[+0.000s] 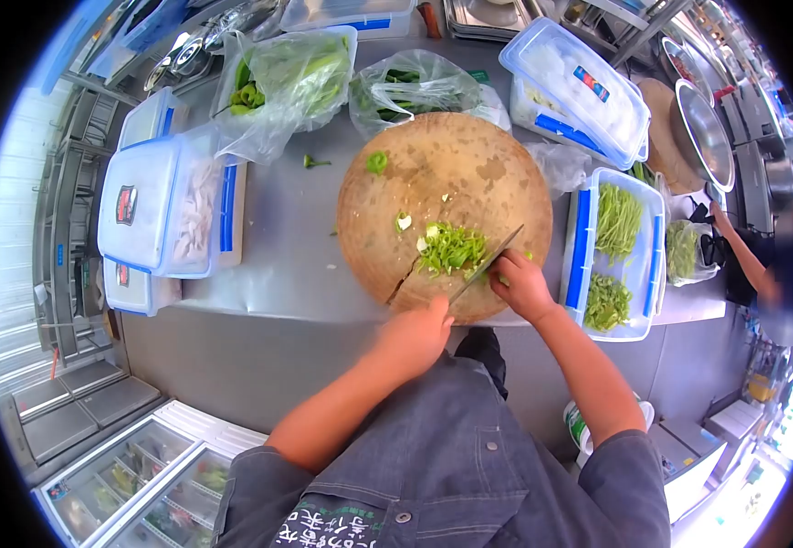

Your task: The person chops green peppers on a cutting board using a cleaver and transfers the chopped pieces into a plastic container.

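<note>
A round wooden chopping board [405, 196] with a crack at its lower left lies on the metal table. My left hand [414, 336] is closed around the handle end of a knife [498, 253], whose blade slants up to the right over the board. Chopped green vegetable [451, 248] is heaped just left of the blade. On the blade's right side, my right hand [519, 285] has its fingers bent together at the board's edge, over green pieces mostly hidden beneath them. A small green pepper piece [377, 163] rests at the board's upper left.
Lidded plastic boxes [141, 205] are stacked at the left. Bagged green vegetables [300, 68] lie behind the board. An open box with cut greens [583, 247] stands at the right, near a metal bowl [705, 135]. Another person's arm [745, 254] reaches in from the far right.
</note>
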Demonstrator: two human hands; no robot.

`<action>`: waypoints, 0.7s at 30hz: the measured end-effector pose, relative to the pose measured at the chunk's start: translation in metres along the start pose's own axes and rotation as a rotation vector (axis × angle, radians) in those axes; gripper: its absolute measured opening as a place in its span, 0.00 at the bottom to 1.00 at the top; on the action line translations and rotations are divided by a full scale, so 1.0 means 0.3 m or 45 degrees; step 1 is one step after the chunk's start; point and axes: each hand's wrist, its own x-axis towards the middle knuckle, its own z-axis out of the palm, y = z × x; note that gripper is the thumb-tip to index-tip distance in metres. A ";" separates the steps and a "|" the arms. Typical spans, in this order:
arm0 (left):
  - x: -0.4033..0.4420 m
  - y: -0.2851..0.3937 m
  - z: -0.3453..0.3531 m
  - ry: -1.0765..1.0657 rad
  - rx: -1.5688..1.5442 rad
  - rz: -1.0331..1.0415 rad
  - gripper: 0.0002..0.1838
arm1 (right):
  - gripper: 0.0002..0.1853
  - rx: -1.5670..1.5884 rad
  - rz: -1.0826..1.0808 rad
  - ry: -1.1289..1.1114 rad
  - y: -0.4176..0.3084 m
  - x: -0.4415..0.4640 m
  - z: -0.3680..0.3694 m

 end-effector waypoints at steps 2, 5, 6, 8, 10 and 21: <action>0.009 -0.022 0.042 0.005 0.037 -0.018 0.14 | 0.08 -0.017 0.046 -0.036 -0.006 0.002 -0.001; 0.009 -0.023 0.048 0.052 0.012 -0.025 0.14 | 0.08 -0.087 -0.127 0.015 -0.015 -0.005 -0.027; 0.016 -0.022 0.029 0.017 0.015 -0.045 0.14 | 0.08 -0.116 -0.157 0.017 -0.022 0.000 -0.040; 0.018 -0.009 -0.013 -0.010 0.021 -0.057 0.13 | 0.08 -0.153 -0.193 0.027 -0.018 0.011 -0.043; 0.003 0.022 -0.051 -0.027 0.028 -0.082 0.13 | 0.08 -0.058 -0.093 0.005 -0.010 0.000 -0.028; 0.010 0.023 -0.020 -0.087 0.058 -0.079 0.13 | 0.08 -0.040 -0.047 -0.057 0.009 -0.016 -0.023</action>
